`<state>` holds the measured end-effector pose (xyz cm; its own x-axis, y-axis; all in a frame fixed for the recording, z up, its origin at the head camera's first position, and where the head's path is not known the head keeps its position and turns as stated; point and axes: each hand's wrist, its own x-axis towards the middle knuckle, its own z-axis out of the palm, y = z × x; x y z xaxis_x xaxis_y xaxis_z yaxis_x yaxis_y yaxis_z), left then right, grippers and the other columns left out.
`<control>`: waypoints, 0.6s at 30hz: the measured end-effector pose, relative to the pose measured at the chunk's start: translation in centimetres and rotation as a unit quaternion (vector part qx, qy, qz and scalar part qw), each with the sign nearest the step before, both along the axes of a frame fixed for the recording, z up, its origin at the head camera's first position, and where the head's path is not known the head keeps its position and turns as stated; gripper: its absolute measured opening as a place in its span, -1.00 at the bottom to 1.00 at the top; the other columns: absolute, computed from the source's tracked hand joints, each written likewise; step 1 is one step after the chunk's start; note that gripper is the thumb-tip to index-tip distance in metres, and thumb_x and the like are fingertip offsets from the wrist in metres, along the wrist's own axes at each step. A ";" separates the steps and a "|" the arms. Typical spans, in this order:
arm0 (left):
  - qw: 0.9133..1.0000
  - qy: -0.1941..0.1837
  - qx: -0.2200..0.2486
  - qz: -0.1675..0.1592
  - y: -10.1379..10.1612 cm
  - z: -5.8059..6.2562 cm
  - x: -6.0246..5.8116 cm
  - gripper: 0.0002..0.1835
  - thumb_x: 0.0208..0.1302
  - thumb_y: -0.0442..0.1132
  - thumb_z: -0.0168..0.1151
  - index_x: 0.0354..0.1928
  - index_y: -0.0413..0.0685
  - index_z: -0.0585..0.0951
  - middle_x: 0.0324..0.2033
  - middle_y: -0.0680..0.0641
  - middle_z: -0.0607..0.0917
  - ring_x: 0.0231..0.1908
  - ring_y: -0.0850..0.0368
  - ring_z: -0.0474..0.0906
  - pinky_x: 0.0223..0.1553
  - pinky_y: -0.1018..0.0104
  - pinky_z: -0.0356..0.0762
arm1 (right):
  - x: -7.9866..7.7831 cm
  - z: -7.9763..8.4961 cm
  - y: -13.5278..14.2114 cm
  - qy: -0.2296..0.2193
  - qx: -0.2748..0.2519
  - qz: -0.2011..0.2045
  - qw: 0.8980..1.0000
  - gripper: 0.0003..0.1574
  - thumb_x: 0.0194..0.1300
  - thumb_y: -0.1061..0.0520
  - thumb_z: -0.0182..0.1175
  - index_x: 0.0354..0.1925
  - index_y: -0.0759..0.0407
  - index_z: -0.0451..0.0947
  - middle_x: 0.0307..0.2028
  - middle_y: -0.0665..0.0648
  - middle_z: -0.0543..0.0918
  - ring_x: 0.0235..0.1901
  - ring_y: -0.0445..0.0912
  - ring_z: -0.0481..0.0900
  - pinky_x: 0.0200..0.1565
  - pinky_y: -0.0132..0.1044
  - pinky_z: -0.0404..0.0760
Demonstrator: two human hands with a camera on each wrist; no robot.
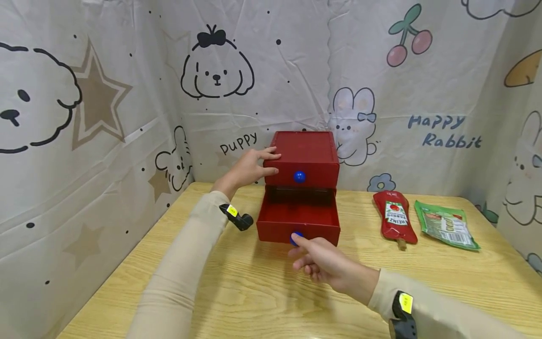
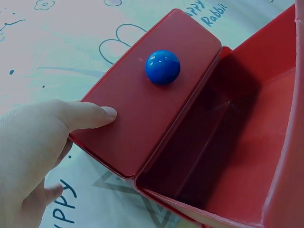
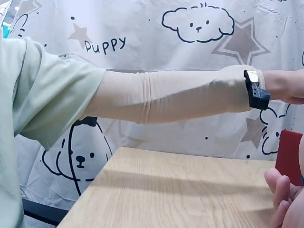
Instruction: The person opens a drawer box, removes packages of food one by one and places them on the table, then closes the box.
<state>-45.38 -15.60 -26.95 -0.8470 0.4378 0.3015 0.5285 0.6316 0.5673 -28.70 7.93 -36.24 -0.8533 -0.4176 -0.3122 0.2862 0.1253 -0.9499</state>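
Observation:
A small red cabinet [image 1: 305, 147] has two drawers, each with a round blue knob. The upper drawer [image 2: 137, 118] is closed, while the lower drawer [image 1: 271, 230] is pulled out, and no object shows inside. My left hand [image 1: 247, 168] rests on the cabinet's upper left side, fingers over the top edge and thumb [image 2: 95, 116] laid straight against the front. At the lower front, my right hand [image 1: 323, 263] pinches the lower blue knob [image 1: 299, 233], the thumb covering part of it. In the right wrist view only the fingers [image 3: 281, 187] and a cabinet corner appear.
To the right on the wooden table [image 1: 237, 292] lie a red Heinz ketchup pouch [image 1: 395, 216] and, beside it, a green packet [image 1: 446, 226]. A printed curtain [image 1: 262, 103] hangs behind the table and along both sides.

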 end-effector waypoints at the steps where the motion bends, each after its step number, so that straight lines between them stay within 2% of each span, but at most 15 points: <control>1: 1.000 0.000 0.001 0.000 0.0 0.0 0.0 -0.46 0.39 -0.23 0.40 0.39 -0.06 0.56 0.51 -0.01 0.35 0.54 0.04 0.10 0.34 0.17 0.32 | 0.0 0.0 -0.1 0.000 -0.004 -0.005 1.000 -0.28 0.56 -0.27 0.08 0.08 0.41 0.55 -0.54 0.02 0.64 -0.59 -0.24 0.36 -0.50 -0.45 0.29; 3: 1.000 -0.002 0.004 -0.001 0.0 -0.1 0.0 -0.45 0.39 -0.24 0.40 0.39 -0.06 0.56 0.51 -0.01 0.35 0.53 0.04 0.10 0.29 0.16 0.36 | -0.1 0.0 -0.3 0.005 -0.009 -0.013 1.000 -0.33 0.57 -0.23 0.09 0.04 0.40 0.55 -0.54 0.02 0.63 -0.58 -0.24 0.36 -0.50 -0.45 0.31; 9: 1.000 0.002 0.004 0.000 0.0 0.1 0.0 -0.46 0.40 -0.24 0.40 0.39 -0.07 0.56 0.51 -0.03 0.35 0.53 0.04 0.11 0.31 0.17 0.33 | -0.8 0.1 -0.6 0.022 -0.009 -0.030 0.999 -0.43 0.57 -0.20 0.10 -0.10 0.32 0.57 -0.53 0.03 0.61 -0.53 -0.21 0.37 -0.46 -0.41 0.34; 15: 1.000 -0.001 0.000 0.000 0.0 -0.1 0.0 -0.46 0.40 -0.23 0.40 0.39 -0.07 0.56 0.51 -0.03 0.34 0.52 0.04 0.13 0.12 0.23 0.37 | -1.6 -0.2 -0.7 0.028 -0.004 -0.043 0.999 -0.45 0.56 -0.20 0.11 -0.18 0.30 0.57 -0.53 0.06 0.60 -0.52 -0.18 0.36 -0.45 -0.37 0.34; 18: 1.000 0.000 0.004 -0.004 -0.1 -0.1 0.1 -0.46 0.40 -0.25 0.40 0.39 -0.09 0.56 0.51 -0.04 0.34 0.53 0.01 0.10 0.17 0.19 0.35 | -2.1 -0.2 -0.8 0.028 -0.006 -0.050 0.998 -0.46 0.56 -0.19 0.12 -0.21 0.30 0.56 -0.53 0.07 0.59 -0.52 -0.17 0.36 -0.45 -0.37 0.33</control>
<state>-45.32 -15.65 -27.02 -0.8438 0.4418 0.3046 0.5330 0.6236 0.5719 -30.76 7.12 -36.45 -0.9070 -0.3327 -0.2580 0.2431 0.0866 -0.9661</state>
